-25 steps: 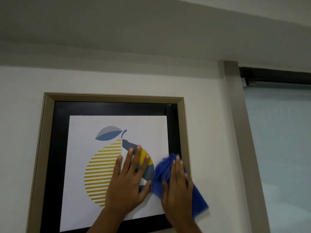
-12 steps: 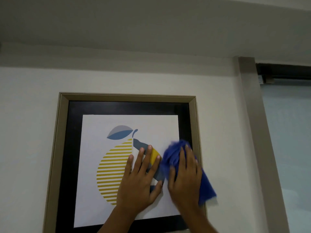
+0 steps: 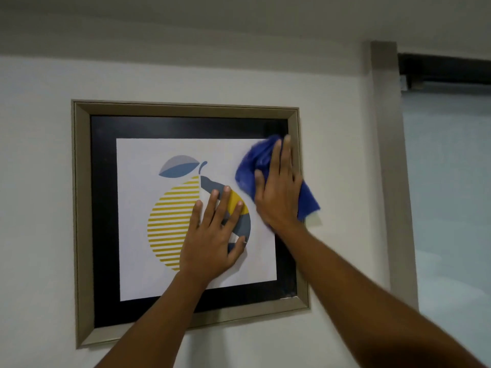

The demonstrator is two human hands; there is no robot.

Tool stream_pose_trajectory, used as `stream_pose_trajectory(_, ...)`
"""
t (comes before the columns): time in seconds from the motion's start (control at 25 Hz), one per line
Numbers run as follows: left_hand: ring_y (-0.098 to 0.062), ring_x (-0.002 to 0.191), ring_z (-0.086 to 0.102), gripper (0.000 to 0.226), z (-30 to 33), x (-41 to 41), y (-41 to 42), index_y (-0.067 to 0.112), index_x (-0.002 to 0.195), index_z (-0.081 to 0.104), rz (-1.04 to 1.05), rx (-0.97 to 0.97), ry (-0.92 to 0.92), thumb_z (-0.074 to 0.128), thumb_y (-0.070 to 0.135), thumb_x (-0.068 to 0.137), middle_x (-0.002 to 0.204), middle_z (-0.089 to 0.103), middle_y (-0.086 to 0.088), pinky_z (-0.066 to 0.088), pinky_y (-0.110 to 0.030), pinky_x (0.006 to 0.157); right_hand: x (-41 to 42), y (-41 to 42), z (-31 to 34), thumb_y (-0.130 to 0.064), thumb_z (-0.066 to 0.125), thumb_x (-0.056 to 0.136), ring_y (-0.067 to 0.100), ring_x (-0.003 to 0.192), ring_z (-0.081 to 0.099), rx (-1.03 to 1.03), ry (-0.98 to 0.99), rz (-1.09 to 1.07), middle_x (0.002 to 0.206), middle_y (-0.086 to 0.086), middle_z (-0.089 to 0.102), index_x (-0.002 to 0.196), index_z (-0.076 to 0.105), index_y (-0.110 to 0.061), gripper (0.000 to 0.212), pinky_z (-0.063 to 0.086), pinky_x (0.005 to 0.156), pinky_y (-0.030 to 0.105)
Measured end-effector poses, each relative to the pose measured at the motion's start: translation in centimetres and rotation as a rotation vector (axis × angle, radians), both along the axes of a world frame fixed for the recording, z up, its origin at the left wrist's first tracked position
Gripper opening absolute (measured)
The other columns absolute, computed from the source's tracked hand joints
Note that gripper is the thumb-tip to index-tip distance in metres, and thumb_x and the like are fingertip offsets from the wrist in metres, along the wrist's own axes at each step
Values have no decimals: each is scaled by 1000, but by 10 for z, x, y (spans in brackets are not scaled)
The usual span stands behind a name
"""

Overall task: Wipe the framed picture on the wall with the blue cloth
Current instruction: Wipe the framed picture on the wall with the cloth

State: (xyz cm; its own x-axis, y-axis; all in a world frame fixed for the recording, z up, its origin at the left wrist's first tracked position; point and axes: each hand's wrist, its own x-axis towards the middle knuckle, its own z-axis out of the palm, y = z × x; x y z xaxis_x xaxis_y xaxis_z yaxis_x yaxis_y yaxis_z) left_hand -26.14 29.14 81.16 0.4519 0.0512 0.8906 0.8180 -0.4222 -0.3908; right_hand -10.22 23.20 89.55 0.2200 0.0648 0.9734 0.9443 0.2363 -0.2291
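Note:
The framed picture (image 3: pixel 82 208) hangs on a white wall: a beige frame, a black mat and a white print of a striped yellow fruit with a blue leaf. My left hand (image 3: pixel 212 235) lies flat on the glass over the fruit, fingers spread, holding nothing. My right hand (image 3: pixel 279 187) presses the blue cloth (image 3: pixel 249 168) against the picture's upper right part, fingertips near the frame's top right corner. The cloth bunches to the left of that hand, and a flap of it sticks out over the frame's right side.
A beige door or window jamb (image 3: pixel 390 155) runs vertically right of the picture, with a dark rail (image 3: pixel 446 67) and a pale frosted pane (image 3: pixel 451 195) beyond it. White wall (image 3: pixel 37 181) surrounds the frame on the other sides.
My right hand has slid the blue cloth upward along the picture's right side, from the lower right toward the top right corner. My left hand stays flat on the fruit. The view has dropped.

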Motion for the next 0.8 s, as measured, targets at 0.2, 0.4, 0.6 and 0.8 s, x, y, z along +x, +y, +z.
stream_pose_trajectory(0.2, -31, 156, 9, 73, -3, 2, 6, 21, 158, 27, -25, 40, -37, 41, 57, 96, 169, 14, -12, 8, -52, 126, 1, 18, 41, -46, 34, 99, 23, 146, 18, 66, -42, -97, 161, 7, 17, 153, 18, -14, 65, 19, 113, 39)
stream_pose_trajectory(0.4, -32, 156, 8, 74, -4, 4, 3, 20, 159, 23, -40, 59, -36, 37, 58, 97, 169, 12, -13, 9, -52, 126, -5, 13, -136, -49, 23, 100, 22, 147, 16, -94, 15, -90, 161, 6, 14, 154, 11, -10, 68, 16, 117, 37)
stream_pose_trajectory(0.6, -32, 156, 10, 72, -2, 5, -1, 19, 158, 27, -33, 63, -50, 42, 53, 96, 168, 15, -13, 13, -54, 125, -3, 8, -201, -53, 21, 100, 19, 147, 16, -200, 68, -42, 162, -5, 6, 155, 9, -18, 66, 16, 115, 34)
stream_pose_trajectory(0.8, -33, 156, 11, 73, -2, 1, 3, 19, 158, 26, -27, 71, -36, 38, 56, 97, 168, 15, -14, 12, -53, 125, 0, 8, -93, -46, 32, 99, 19, 147, 16, 3, -29, 41, 162, 3, 14, 155, 11, -19, 65, 24, 112, 44)
